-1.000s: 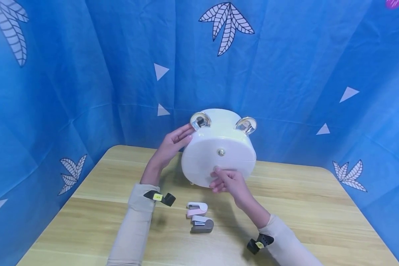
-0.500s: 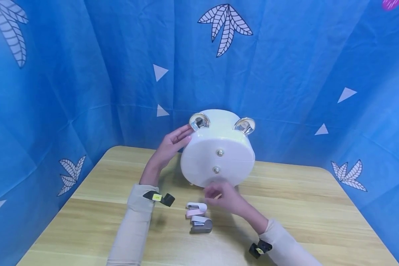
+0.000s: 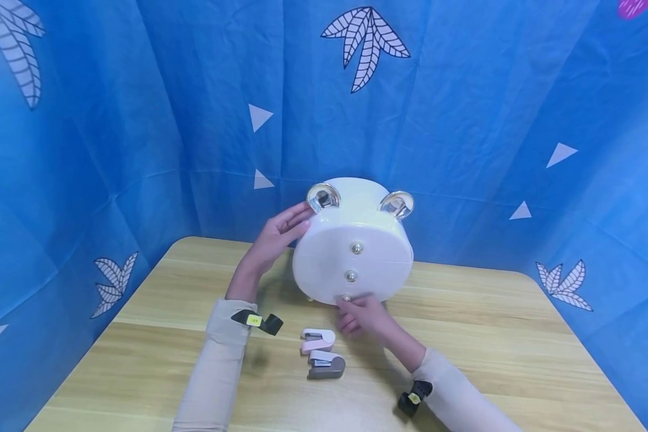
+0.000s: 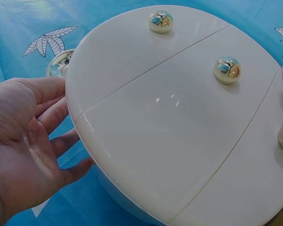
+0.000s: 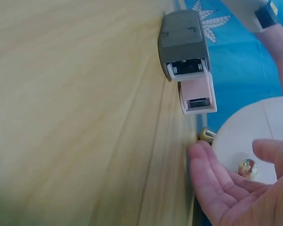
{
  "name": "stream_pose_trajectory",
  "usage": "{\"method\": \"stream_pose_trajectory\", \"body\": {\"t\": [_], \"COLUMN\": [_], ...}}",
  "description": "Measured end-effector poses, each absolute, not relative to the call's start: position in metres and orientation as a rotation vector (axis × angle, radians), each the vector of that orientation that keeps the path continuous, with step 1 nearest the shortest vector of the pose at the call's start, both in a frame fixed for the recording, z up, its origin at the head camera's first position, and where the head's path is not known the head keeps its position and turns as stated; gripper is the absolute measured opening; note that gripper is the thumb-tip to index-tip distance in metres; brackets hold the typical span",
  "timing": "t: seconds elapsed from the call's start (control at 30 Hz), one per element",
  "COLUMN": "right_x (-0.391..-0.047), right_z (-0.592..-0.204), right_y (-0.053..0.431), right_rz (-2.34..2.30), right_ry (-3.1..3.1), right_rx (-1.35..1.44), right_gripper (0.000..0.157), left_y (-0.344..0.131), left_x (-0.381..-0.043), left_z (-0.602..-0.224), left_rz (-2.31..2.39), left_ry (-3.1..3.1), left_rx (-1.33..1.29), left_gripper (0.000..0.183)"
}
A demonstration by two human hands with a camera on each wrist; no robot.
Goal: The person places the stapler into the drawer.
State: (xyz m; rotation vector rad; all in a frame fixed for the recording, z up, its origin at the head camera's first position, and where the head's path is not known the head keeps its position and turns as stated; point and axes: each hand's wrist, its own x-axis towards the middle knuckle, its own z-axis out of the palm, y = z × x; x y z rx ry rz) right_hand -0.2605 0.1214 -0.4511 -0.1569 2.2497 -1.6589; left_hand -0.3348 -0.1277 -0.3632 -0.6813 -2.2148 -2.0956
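Note:
A glossy white cabinet with two shiny ears stands at the back of the table. Its rounded front has seams and a column of gold knobs, among them the top knob and middle knob. My left hand rests against the cabinet's left side, fingers extended behind the front edge. My right hand is at the bottom knob. In the right wrist view that knob shows between the spread thumb and straight fingers; in the left wrist view a fingertip overlaps its top.
Two mini staplers lie in front of the cabinet, a white-and-pink stapler and a grey stapler nearer me. A blue patterned curtain hangs behind the wooden table.
My right hand has left the middle knob and moved down to the bottom one. The left hand stays on the cabinet's side, and the staplers have not moved.

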Motion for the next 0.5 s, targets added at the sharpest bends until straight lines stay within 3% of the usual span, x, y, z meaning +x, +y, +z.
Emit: {"method": "stream_pose_trajectory", "body": {"t": [0.5], "right_x": [-0.2623], "right_z": [-0.4515], "right_y": [0.1174], "right_rz": [-1.726], "right_ry": [2.274], "right_rx": [-0.076], "right_gripper": [0.041], "left_y": [-0.1286], "left_x": [-0.3369], "left_z": [-0.3639], "left_rz": [-2.101], "left_ry": [-2.236], "left_rx": [-0.659], "left_gripper": [0.055]}}
